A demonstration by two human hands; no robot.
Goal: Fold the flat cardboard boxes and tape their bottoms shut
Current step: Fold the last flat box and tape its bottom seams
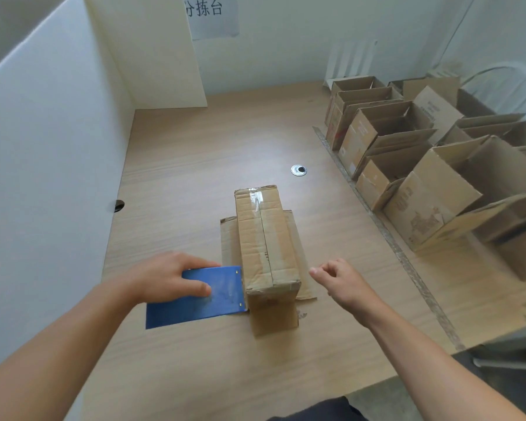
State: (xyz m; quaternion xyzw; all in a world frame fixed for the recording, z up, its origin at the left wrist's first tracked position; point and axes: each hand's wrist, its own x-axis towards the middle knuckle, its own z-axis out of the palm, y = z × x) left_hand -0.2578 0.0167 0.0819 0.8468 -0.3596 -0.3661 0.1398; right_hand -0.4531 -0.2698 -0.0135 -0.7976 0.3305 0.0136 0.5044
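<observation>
Two hands frame the job, both close to you: your left hand [167, 278] holds a blue flat tool [201, 296], thumb on its far edge and fingers across its face, and the tool's riveted edge touches the near left side of the cardboard box [264, 238]. Your right hand [343, 284] hangs just beside the box's right side, touching nothing, its fingers loosely curled. The box sits between your hands on the wooden table [179, 177], bottom up and long axis running away from you. Its centre seam faces the ceiling and its open flaps are splayed flat on the table beneath it. Clear tape [257, 199] shines at the far end of the seam and wraps over that edge; whether it runs unbroken to the near end is hard to tell. Expect this box to be light and empty, stiff across its panels but weak along the creases, and the board looks worn and scuffed, so it will probably dent under a hard squeeze. Take it by the two long side walls, palms flat, rather than by the loose flaps or the slick tape. Farther off, a metal cable grommet [298, 170] is set into the tabletop. Beyond it, along the right edge, stand rows of upright open boxes [407, 165]. White partition panels [43, 147] close the left side and the back.
</observation>
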